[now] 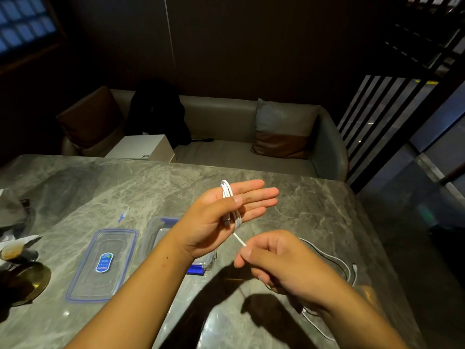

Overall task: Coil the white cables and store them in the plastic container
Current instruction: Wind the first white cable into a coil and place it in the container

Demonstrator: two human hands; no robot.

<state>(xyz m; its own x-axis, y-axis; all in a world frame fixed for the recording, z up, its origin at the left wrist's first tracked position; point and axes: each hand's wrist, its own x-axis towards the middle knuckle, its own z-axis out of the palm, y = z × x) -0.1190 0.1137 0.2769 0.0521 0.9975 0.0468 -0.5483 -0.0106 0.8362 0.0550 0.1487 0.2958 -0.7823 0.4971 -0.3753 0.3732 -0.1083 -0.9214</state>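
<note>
You're mid-coil on the first one: the white cable (227, 192) is looped a few turns around your left hand (214, 222), with the fingers (259, 195) held out straight and the thumb clamped down over the wraps so they don't slide, and one plug end hangs at the palm. Your right hand (276, 260) is just below and to the right, thumb and forefinger pinching the free run of the cable, which stretches taut between the two hands. The plastic container (156, 233) sits open on the counter (151, 187), mostly hidden behind your left forearm, and its lid (113, 243) lies flat just to the left of it. There's more white line (337, 260) lying loose on the counter past your right hand; can't tell if that's the tail of this cable or a second one. I'd say the job's early, nothing in the box yet as far as I can see. Next move is feeding the slack around the left hand again, so keep the tension light, keep that thumb down, and let the line slip through the right pinch instead of yanking it
</note>
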